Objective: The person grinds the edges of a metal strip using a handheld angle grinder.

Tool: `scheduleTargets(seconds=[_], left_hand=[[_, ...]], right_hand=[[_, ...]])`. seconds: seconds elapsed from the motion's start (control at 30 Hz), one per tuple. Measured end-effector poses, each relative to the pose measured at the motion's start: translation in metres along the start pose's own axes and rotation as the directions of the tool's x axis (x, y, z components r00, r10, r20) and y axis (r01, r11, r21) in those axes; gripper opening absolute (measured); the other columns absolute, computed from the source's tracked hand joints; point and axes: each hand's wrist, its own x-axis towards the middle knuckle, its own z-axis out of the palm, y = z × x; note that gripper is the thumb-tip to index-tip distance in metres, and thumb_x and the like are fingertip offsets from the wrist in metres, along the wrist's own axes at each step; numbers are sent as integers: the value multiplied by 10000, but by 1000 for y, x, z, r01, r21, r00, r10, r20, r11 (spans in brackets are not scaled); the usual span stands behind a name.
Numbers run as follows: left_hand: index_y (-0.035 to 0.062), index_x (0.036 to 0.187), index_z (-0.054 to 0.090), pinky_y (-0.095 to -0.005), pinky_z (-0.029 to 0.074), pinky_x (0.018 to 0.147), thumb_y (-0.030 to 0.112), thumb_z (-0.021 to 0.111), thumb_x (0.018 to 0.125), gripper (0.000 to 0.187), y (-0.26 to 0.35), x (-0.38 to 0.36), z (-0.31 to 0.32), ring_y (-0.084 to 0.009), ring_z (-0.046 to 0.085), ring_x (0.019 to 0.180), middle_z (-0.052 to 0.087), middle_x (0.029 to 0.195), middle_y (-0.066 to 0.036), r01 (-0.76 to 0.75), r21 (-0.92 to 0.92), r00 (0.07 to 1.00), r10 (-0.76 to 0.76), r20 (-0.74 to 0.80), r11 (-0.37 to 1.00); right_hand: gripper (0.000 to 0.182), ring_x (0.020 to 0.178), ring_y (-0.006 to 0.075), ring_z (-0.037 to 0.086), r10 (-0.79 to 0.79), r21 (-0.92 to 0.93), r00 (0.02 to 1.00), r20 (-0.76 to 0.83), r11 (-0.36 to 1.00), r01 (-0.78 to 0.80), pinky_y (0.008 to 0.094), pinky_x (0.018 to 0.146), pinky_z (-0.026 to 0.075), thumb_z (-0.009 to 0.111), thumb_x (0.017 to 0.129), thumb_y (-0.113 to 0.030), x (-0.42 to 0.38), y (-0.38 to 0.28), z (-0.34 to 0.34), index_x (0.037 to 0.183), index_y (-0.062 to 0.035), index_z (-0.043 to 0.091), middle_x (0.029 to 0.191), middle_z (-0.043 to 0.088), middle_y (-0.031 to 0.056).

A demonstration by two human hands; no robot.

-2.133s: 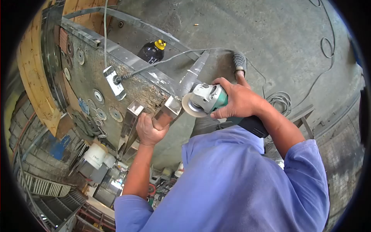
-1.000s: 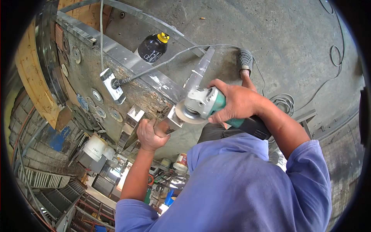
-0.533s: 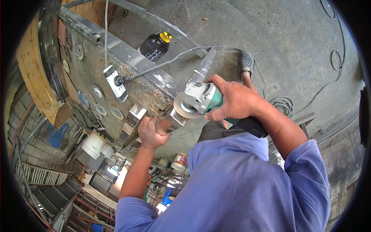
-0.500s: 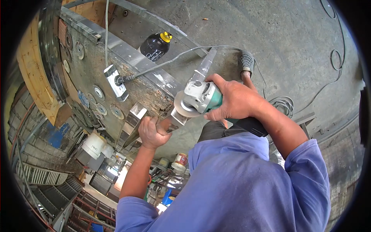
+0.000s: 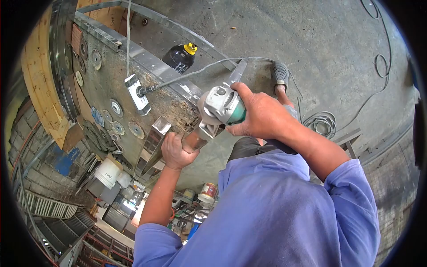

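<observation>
My right hand (image 5: pixel 264 111) is wrapped around the body of an angle grinder (image 5: pixel 218 104), with a grey metal head and a green and black housing. The grinder's head is right at the end of a square metal tube (image 5: pixel 206 132), overlapping it in this view; its disc is mostly hidden. My left hand (image 5: pixel 178 151) is closed around that tube a little below its end. A second open-ended metal tube (image 5: pixel 160 126) lies beside my left hand, on the worn workbench (image 5: pixel 149 78).
A white power strip (image 5: pixel 138 94) with a plugged-in cord lies on the bench near several grinding discs (image 5: pixel 116 107). Past the bench edge stands a black cylinder with a yellow top (image 5: pixel 180 58). Coiled cable (image 5: pixel 321 124) lies on the floor at right. Buckets (image 5: pixel 107 173) stand at lower left.
The grinder has shifted a little left and tilted, so its disc, plainly seen before, is now mostly hidden. My left hand keeps its hold on the tube. The view has shifted slightly.
</observation>
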Motion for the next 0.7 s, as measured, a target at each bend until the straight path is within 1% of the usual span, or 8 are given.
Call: scheduleTargets(seconds=[0.07, 0.17, 0.27, 0.37, 0.47, 0.6, 0.67, 0.7], left_hand=[[66, 1149, 532, -501, 502, 712, 388, 904, 501, 813, -1, 0, 1, -394, 581, 843, 541, 949, -153, -20, -4, 1000, 20, -17, 1000], [60, 1150, 529, -502, 502, 717, 394, 907, 511, 815, -1, 0, 2, -399, 581, 850, 540, 955, -157, -30, 4, 999, 30, -22, 1000], [55, 1152, 528, -503, 501, 719, 391, 911, 519, 813, 0, 0, 2, -402, 580, 848, 540, 956, -161, -23, 13, 1000, 23, -18, 1000], [54, 1147, 527, -505, 501, 721, 393, 909, 526, 804, -1, -2, 1, -405, 580, 846, 540, 957, -163, -25, 1, 1000, 25, -13, 1000], [55, 1134, 524, -508, 501, 725, 394, 907, 530, 792, -1, 1, 3, -407, 581, 848, 542, 957, -165, -38, -17, 999, 37, -25, 999], [58, 1126, 515, -510, 501, 718, 384, 906, 530, 783, 1, -1, 2, -404, 583, 842, 544, 955, -165, -5, 19, 1000, 6, -19, 1000], [47, 1125, 520, -503, 485, 679, 374, 893, 612, 714, 4, 4, -2, -397, 571, 794, 538, 913, -164, -46, 5, 998, 47, -41, 999], [41, 1124, 523, -499, 477, 659, 370, 886, 652, 680, 5, 7, -4, -394, 565, 771, 535, 892, -163, -69, -2, 996, 68, -54, 998]], right_hand=[[911, 942, 480, 701, -1, 7, 1000, -21, 1000, 1, 524, 830, 560, 858, 696, -377, 4, 7, 3, 1410, -28, 414, 954, 705, 312], [896, 937, 480, 699, -60, 46, 996, -59, 997, 63, 528, 826, 559, 858, 696, -373, 0, 1, 8, 1398, -25, 423, 940, 705, 306], [885, 940, 480, 699, -83, 86, 996, -33, 993, 85, 528, 827, 558, 857, 696, -374, -4, -8, 5, 1390, -21, 436, 942, 705, 307], [895, 944, 477, 700, -41, 36, 998, -56, 998, 43, 524, 829, 560, 860, 691, -374, 3, 0, 7, 1393, -20, 433, 945, 706, 309], [938, 936, 490, 702, -27, 76, 997, -75, 997, 33, 508, 839, 554, 875, 688, -384, 8, 7, 12, 1431, -37, 421, 926, 706, 315], [939, 931, 491, 700, -89, 90, 993, -81, 991, 96, 511, 834, 553, 876, 686, -387, 1, -5, 12, 1429, -36, 421, 923, 703, 315], [942, 931, 493, 699, -97, 57, 990, -105, 993, 103, 513, 833, 553, 877, 682, -387, 5, -2, 12, 1428, -35, 421, 926, 702, 319], [944, 933, 492, 698, -74, 58, 993, -92, 995, 80, 514, 832, 552, 878, 682, -388, 7, -1, 11, 1429, -37, 421, 928, 702, 318]])
